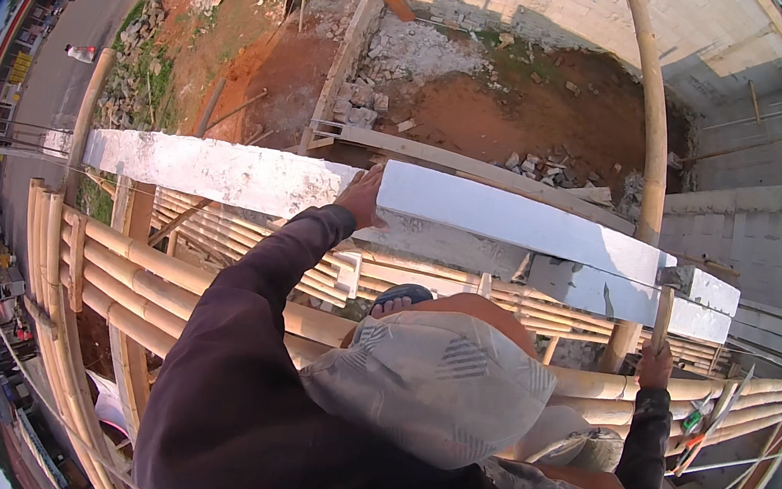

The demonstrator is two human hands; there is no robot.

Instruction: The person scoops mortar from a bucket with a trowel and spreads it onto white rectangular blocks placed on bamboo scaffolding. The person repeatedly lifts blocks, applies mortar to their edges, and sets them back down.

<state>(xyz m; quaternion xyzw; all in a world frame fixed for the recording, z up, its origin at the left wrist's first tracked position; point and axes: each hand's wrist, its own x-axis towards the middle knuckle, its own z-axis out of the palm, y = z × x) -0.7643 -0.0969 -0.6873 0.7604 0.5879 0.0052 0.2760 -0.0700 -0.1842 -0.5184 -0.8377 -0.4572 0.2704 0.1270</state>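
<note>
Ahead of me runs a wall of white blocks. A long white block [517, 213] lies on its top course, its left end next to a rougher white block [211, 165]. My left hand [362, 198] rests at the joint between these two, fingers stretched out and touching the long block's end. At the right, my right hand [655, 367] is closed around the wooden handle of a hammer [663, 321]. The hammer's dark head is beside the long block's right end, next to a short white block [711, 290]; whether it touches either cannot be made out.
Bamboo poles [154, 275] form the scaffold under me, with gaps between them. An upright bamboo pole [652, 132] stands beyond the wall at the right, another pole [90, 114] at the left. Far below lie rubble [361, 104] and red soil. A thin string [20, 361] crosses the left side.
</note>
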